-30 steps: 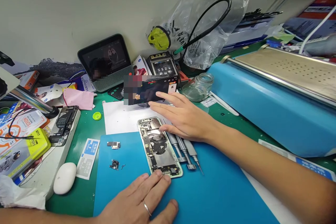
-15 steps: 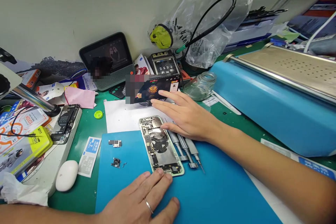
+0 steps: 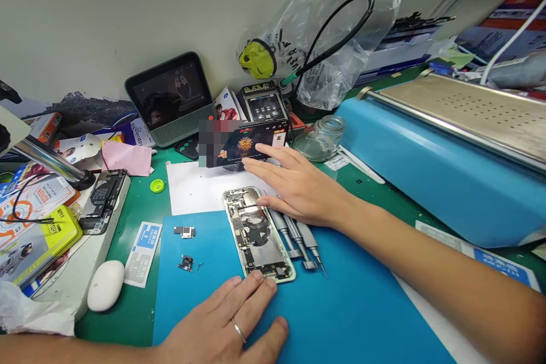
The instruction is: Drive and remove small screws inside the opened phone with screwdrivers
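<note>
An opened phone with its inner parts bare (image 3: 258, 236) lies on the blue mat (image 3: 358, 301). My left hand (image 3: 226, 318), a ring on one finger, rests flat on the mat with its fingertips at the phone's lower edge. Stretched over the screwdrivers (image 3: 298, 242), my right hand (image 3: 298, 185) has its fingers apart and empty. Its fingertips reach in front of the lit screen of a propped-up phone (image 3: 251, 145); whether they touch it I cannot tell. Left of the opened phone lie a small metal-shielded part (image 3: 186, 232), a dark camera-like part (image 3: 186, 263) and tiny screws (image 3: 199, 265).
A blue machine with a perforated metal top (image 3: 409, 165) borders the right side. Behind the mat stand a glass jar (image 3: 322, 136), a smart display (image 3: 170, 99) and a soldering station (image 3: 262, 108). At left are a white earbud case (image 3: 106, 285) and another opened phone (image 3: 102, 202).
The whole view has shifted slightly, so everything appears a little further left. Both hands keep nearly the same pose and place over the mat.
</note>
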Demonstrator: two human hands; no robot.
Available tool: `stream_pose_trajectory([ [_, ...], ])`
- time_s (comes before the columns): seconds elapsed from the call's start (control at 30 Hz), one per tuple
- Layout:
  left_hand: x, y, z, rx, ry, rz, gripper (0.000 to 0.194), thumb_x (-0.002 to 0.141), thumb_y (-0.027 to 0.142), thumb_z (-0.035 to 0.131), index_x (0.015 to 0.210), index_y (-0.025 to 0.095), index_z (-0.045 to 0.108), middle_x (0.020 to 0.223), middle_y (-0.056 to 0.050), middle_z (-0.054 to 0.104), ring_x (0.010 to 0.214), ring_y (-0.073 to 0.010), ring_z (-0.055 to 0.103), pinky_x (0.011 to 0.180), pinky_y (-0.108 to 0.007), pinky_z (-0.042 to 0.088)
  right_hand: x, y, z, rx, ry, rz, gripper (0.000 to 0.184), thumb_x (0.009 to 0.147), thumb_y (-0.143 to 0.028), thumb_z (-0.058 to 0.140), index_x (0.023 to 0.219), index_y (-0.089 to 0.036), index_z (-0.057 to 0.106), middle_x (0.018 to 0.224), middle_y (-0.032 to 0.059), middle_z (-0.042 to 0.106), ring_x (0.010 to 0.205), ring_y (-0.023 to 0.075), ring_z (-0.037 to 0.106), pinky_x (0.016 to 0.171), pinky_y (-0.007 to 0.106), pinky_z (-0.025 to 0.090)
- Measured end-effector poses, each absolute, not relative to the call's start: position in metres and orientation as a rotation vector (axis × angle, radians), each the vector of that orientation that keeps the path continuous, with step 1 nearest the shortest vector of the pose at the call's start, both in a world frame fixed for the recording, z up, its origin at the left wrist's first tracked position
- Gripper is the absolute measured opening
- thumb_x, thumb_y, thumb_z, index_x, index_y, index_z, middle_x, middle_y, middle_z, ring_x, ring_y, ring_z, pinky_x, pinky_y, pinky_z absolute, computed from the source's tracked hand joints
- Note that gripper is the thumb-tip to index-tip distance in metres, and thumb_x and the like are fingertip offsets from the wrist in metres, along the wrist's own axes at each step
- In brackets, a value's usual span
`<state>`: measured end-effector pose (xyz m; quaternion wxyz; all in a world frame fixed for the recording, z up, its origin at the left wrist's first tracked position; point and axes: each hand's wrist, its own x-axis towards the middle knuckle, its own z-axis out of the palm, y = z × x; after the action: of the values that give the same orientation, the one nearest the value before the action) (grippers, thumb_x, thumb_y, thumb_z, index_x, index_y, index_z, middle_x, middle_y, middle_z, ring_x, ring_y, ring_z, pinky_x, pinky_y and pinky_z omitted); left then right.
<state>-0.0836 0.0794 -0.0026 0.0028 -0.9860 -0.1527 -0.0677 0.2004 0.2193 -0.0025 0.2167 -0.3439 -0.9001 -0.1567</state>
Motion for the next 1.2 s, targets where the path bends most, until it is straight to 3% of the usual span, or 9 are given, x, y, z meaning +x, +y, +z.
stream_pose_trajectory([
  [0.17,-0.0841,0.0807,-0.0025,-3.095,-0.478,-0.242,0.058,0.111,0.049,0.055,0.156,0.013,0.051,0.161,-0.021,0.048,0.151,-0.0367,0.046,0.115,-0.045,0.052,0.2011,0.2198,-0.0043,-0.951,-2.49,-0.422,0.06,0.108,-0.052,0.042,0.15,-0.01,0.053,0.15,0.0171,0.064,0.15,0.0378,0.045,0.118,0.057,0.041],
  [0.43,-0.0841,0.08,-0.0054,-3.082,-0.486,-0.252,0.061,0.109,0.05,0.06,0.156,0.013,0.05,0.162,-0.022,0.046,0.153,-0.0366,0.041,0.117,-0.045,0.049,0.2001,0.2202,-0.0056,-0.967,-2.474,-0.356,0.064,0.107,-0.051,0.044,0.156,-0.011,0.047,0.152,0.0188,0.062,0.151,0.0376,0.043,0.119,0.06,0.041],
  [0.6,-0.083,0.0798,-0.0056,-3.073,-0.497,-0.298,0.055,0.111,0.048,0.056,0.153,0.013,0.053,0.16,-0.021,0.049,0.151,-0.0362,0.045,0.115,-0.044,0.051,0.2002,0.2203,-0.0057,-0.962,-2.467,-0.399,0.063,0.108,-0.053,0.042,0.152,-0.009,0.05,0.151,0.0177,0.062,0.15,0.0377,0.044,0.119,0.057,0.041],
  [0.77,-0.0851,0.0806,-0.0051,-3.099,-0.475,-0.244,0.064,0.109,0.052,0.057,0.159,0.012,0.047,0.164,-0.022,0.044,0.154,-0.037,0.04,0.117,-0.045,0.049,0.2027,0.2184,-0.0025,-0.887,-2.482,-0.41,0.059,0.107,-0.047,0.047,0.155,-0.011,0.048,0.153,0.0168,0.061,0.149,0.0355,0.047,0.116,0.054,0.043],
  [1.2,-0.086,0.0795,-0.0042,-3.116,-0.494,-0.257,0.063,0.107,0.047,0.064,0.157,0.012,0.049,0.164,-0.023,0.043,0.155,-0.0386,0.037,0.118,-0.047,0.048,0.2009,0.2165,-0.0022,-0.94,-2.438,-0.439,0.054,0.108,-0.05,0.044,0.138,-0.009,0.061,0.157,0.0192,0.056,0.148,0.039,0.046,0.115,0.056,0.043],
])
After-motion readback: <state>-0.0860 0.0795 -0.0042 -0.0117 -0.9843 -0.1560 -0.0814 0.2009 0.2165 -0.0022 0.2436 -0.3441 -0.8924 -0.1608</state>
